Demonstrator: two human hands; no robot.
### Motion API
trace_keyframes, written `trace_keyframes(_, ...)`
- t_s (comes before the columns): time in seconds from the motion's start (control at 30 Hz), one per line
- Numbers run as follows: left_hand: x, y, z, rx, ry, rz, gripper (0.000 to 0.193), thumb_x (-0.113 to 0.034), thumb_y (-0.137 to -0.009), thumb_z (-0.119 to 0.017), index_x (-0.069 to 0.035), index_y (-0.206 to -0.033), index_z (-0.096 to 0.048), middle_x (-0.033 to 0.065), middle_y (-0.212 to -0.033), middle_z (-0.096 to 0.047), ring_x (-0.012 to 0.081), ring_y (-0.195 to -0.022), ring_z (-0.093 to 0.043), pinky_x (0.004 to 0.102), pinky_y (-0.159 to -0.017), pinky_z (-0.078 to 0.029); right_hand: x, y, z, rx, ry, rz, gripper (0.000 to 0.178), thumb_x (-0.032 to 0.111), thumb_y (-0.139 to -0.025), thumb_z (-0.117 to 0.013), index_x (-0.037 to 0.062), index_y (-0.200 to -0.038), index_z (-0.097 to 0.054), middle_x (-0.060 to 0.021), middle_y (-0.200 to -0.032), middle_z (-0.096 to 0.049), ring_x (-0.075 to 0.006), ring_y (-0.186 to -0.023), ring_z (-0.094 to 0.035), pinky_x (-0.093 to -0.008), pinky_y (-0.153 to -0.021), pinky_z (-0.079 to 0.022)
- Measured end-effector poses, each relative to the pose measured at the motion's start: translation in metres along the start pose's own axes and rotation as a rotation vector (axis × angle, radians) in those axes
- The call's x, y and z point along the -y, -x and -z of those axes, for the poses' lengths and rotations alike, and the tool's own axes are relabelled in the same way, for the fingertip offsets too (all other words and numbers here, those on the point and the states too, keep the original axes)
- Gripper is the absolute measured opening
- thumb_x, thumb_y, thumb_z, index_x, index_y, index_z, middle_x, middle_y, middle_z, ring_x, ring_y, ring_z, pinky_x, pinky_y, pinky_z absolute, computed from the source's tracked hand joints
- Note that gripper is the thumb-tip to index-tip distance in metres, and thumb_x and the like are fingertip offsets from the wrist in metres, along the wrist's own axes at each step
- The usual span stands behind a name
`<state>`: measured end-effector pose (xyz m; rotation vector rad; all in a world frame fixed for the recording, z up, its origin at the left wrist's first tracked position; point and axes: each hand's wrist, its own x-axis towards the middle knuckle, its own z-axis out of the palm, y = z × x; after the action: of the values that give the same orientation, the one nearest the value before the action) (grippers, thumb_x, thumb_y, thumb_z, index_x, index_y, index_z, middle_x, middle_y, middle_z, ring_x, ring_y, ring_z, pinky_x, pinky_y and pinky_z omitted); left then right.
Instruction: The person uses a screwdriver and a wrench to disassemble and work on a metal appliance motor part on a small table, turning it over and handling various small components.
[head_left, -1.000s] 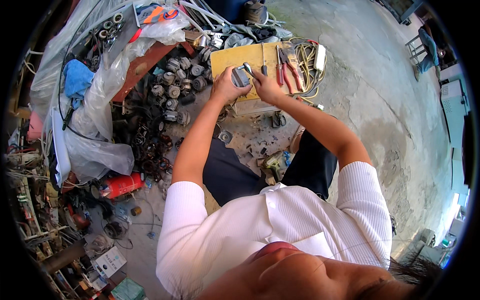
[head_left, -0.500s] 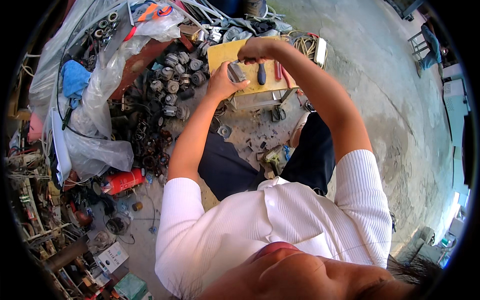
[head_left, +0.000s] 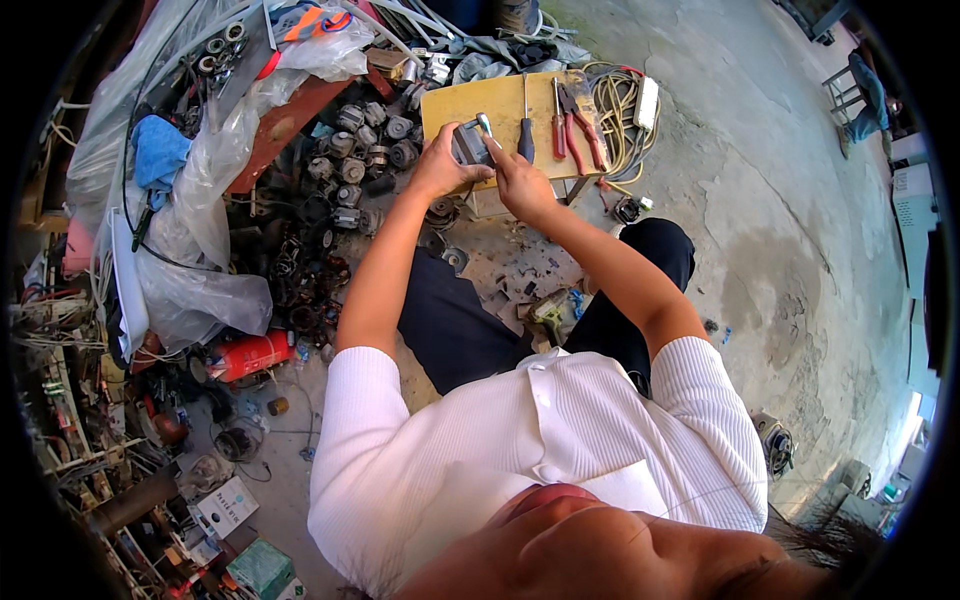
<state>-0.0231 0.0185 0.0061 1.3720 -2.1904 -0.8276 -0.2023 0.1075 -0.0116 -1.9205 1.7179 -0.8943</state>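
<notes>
A small yellow-topped table (head_left: 445, 103) stands before me. My left hand (head_left: 440, 172) is closed around the side of a grey metal block-like part (head_left: 467, 143) at the table's near left. In my right hand (head_left: 521, 188) is the handle of a silver ratchet wrench (head_left: 485, 124), whose round head rests at the part's upper right corner. What the head sits on is too small to make out. Just right of that hand lie a dark-handled screwdriver (head_left: 525, 138), a red-handled screwdriver (head_left: 558, 140) and red-handled pliers (head_left: 574, 125).
Small used motors (head_left: 350, 170) are heaped on the floor left of the table. A coiled yellowish cable (head_left: 622, 115) and a white power strip (head_left: 647, 100) lie to its right. A red cylinder (head_left: 250, 358) is at lower left, near plastic sheeting (head_left: 205, 230).
My right hand has come down from above the part toward me, bringing the ratchet handle round to the near right side. My left hand still holds the part.
</notes>
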Motion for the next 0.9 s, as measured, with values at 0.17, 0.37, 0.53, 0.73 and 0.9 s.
trace_keyframes(0.17,0.003,-0.005,-0.006,-0.045,-0.057,-0.016,0.115,-0.058,-0.050,-0.093,-0.004,-0.139,-0.046,0.0215,-0.129,-0.061,0.0358,-0.123,-0.058,0.0410,-0.101,-0.048,-0.006,-0.022,0.038,-0.275,-0.202,-0.140,0.049,0.021,-0.097,-0.051,0.0108,-0.144,-0.046,-0.0307,-0.102,-0.066,-0.0467,-0.090,-0.065,-0.0516,-0.078,-0.052)
trace_keyframes(0.37,-0.005,-0.003,-0.003,0.019,-0.028,0.015,0.114,-0.063,-0.052,-0.090,-0.004,-0.139,-0.046,0.0221,-0.133,-0.059,0.0366,-0.124,-0.057,0.0428,-0.103,-0.046,-0.005,0.005,0.092,-0.115,-0.130,-0.043,0.041,0.020,-0.095,-0.051,0.0012,-0.132,-0.056,-0.0319,-0.102,-0.065,-0.0467,-0.092,-0.065,-0.0488,-0.081,-0.051)
trace_keyframes(0.53,-0.003,-0.004,-0.002,0.048,-0.025,0.023,0.117,-0.063,-0.051,-0.091,-0.003,-0.140,-0.045,0.0238,-0.133,-0.058,0.0378,-0.126,-0.056,0.0437,-0.104,-0.045,0.011,0.026,0.097,0.074,-0.208,-0.171,0.042,0.021,-0.095,-0.052,0.0017,-0.132,-0.057,-0.0290,-0.097,-0.067,-0.0451,-0.092,-0.065,-0.0483,-0.082,-0.050)
trace_keyframes(0.73,-0.006,-0.005,-0.001,0.053,-0.051,0.033,0.122,-0.065,-0.050,-0.090,-0.002,-0.142,-0.042,0.0249,-0.136,-0.056,0.0392,-0.127,-0.054,0.0441,-0.105,-0.044,0.012,0.027,0.091,0.185,-0.164,-0.190,0.047,0.020,-0.097,-0.052,-0.0010,-0.139,-0.052,-0.0262,-0.114,-0.067,-0.0342,-0.104,-0.066,-0.0381,-0.091,-0.049)
trace_keyframes(0.9,-0.008,-0.004,0.001,0.068,-0.055,0.044,0.122,-0.063,-0.050,-0.091,-0.001,-0.143,-0.042,0.0249,-0.137,-0.055,0.0387,-0.128,-0.054,0.0439,-0.106,-0.044,0.021,0.023,0.088,0.190,-0.167,-0.195,0.047,0.024,-0.094,-0.050,-0.0011,-0.134,-0.056,-0.0319,-0.108,-0.066,-0.0447,-0.103,-0.064,-0.0463,-0.091,-0.050)
